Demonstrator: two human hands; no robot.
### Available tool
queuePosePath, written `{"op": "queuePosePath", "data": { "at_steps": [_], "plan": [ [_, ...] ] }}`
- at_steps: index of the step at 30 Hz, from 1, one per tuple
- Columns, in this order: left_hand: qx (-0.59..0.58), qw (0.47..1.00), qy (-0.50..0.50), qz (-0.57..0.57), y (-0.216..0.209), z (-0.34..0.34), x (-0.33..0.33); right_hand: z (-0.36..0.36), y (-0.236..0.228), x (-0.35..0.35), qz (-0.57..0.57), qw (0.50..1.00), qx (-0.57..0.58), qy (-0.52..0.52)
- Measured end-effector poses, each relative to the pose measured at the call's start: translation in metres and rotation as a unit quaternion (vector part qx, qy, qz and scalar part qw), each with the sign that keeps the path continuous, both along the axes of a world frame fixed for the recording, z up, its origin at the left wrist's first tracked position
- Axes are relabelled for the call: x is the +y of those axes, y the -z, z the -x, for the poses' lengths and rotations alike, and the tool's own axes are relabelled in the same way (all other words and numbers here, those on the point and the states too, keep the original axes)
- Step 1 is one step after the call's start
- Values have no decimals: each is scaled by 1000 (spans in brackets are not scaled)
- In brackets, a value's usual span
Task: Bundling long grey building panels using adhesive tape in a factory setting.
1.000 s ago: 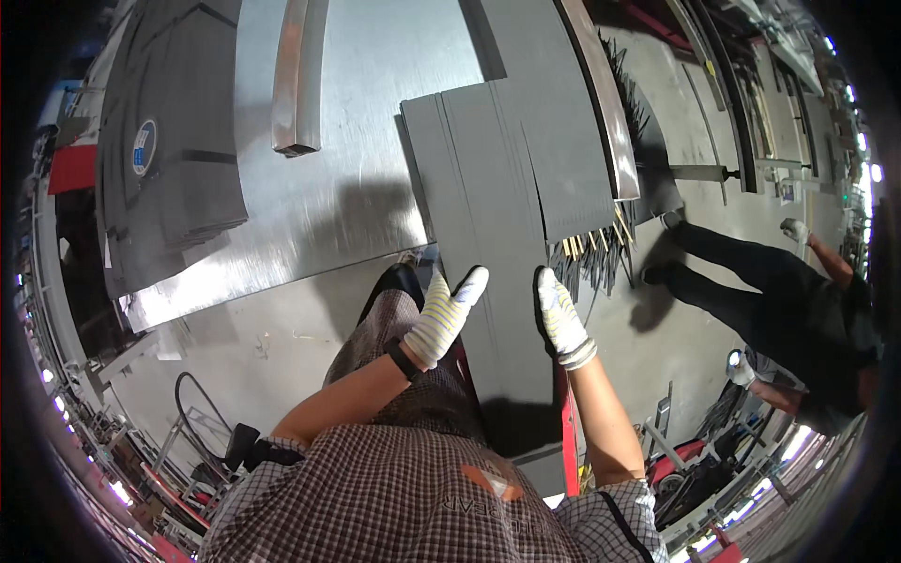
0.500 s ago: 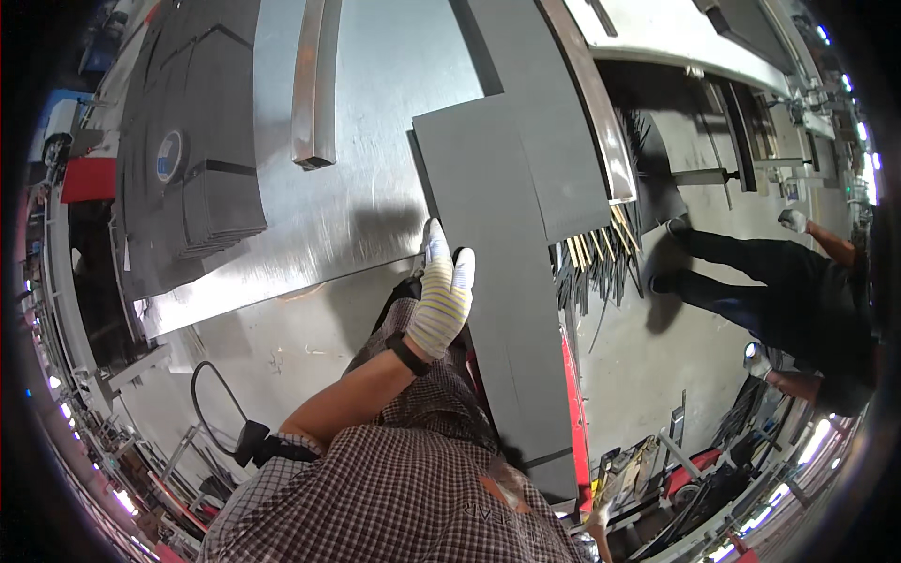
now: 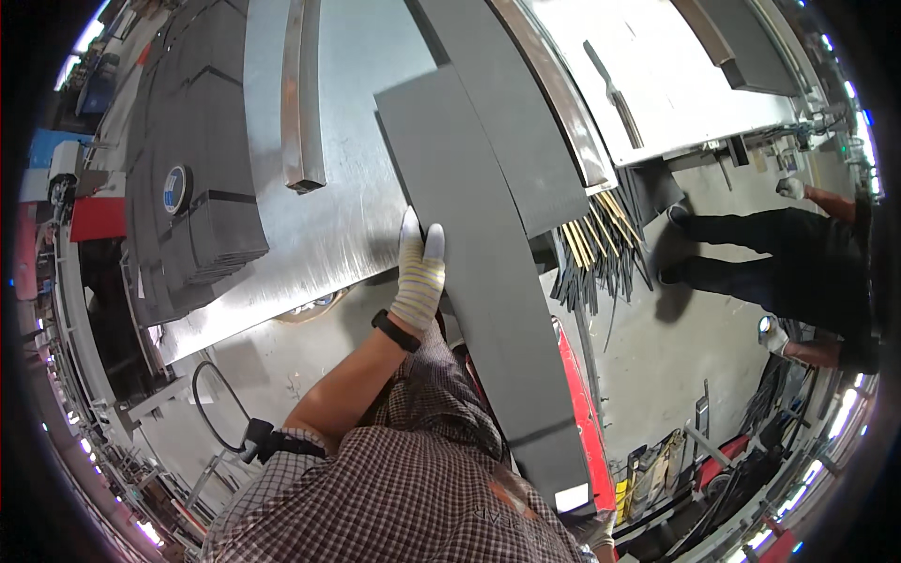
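Note:
A long dark grey flat sheet (image 3: 488, 272) runs from beside my body out over the metal-topped table (image 3: 352, 220). My left hand (image 3: 419, 277), in a white glove with yellow stripes, rests at the sheet's left edge. Its visible fingers are stretched out and slightly apart, touching the sheet. Low in the picture, my right hand (image 3: 602, 537) shows only as a bit of glove by the sheet's near end; its fingers are hidden. Under and beside the long sheet lies another grey sheet (image 3: 549, 183), against a worn metal bar (image 3: 593, 164).
Stacked grey sheets (image 3: 225, 230) with a round tape roll (image 3: 176, 190) on top stand at left. A rectangular metal tube (image 3: 303, 141) lies on the table. Thin strips (image 3: 596, 249) hang at the table's right. Farther right stands another person (image 3: 788, 263); a knife-like tool (image 3: 615, 98) lies on a white surface.
The long sheet has slid away from me over the table, its far corner now farther past the tube's end. My left hand stays at its left edge. The view has shifted somewhat.

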State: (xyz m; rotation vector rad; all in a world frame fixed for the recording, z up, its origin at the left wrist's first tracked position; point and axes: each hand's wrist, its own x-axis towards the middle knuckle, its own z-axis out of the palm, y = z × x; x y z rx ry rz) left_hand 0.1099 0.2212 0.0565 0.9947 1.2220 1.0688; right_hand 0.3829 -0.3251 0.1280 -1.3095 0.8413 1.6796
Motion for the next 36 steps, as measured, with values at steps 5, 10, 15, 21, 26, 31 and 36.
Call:
{"op": "queuePosePath", "data": {
  "at_steps": [5,10,15,21,26,31,36],
  "plan": [
    [-78,996,-39,22,6,-1,25,-4,-12,31,-54,997,41,-21],
    [-58,996,-63,38,-2,5,52,-6,-12,81,-108,989,80,-56],
    [-11,995,-82,59,-8,7,83,0,-14,152,-163,975,101,-109],
    [118,987,-92,63,-19,9,116,38,-26,271,-201,972,47,-115],
    [220,971,-88,24,0,11,140,70,-37,359,-281,955,59,-79],
    [187,978,-93,2,12,26,168,84,-30,416,-316,945,66,-57],
    [161,984,-79,13,-23,30,185,92,-21,452,-335,936,93,-46]
  ]
}}
